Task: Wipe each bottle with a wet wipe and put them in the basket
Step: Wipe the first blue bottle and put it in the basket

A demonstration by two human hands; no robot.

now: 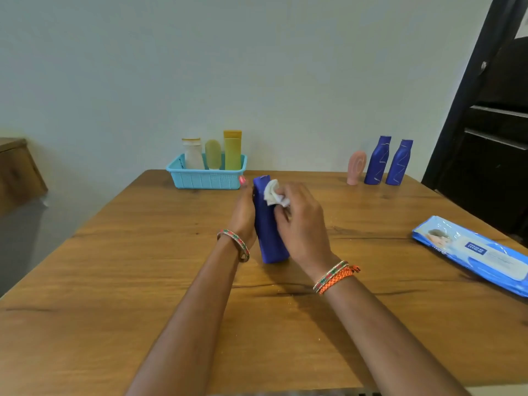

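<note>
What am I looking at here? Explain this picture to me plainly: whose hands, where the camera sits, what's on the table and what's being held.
There is no machine here: a person wears one camera on the head, looking down at their own arms. The left hand grips a blue bottle standing on the wooden table. The right hand pinches a white wet wipe against it. At the far edge a turquoise basket holds three bottles. A pink bottle and two more blue bottles stand to the right. A pack of wipes lies nearer, on the right.

Left hand [244, 214] and right hand [300, 221] both curled, gripping.
</note>
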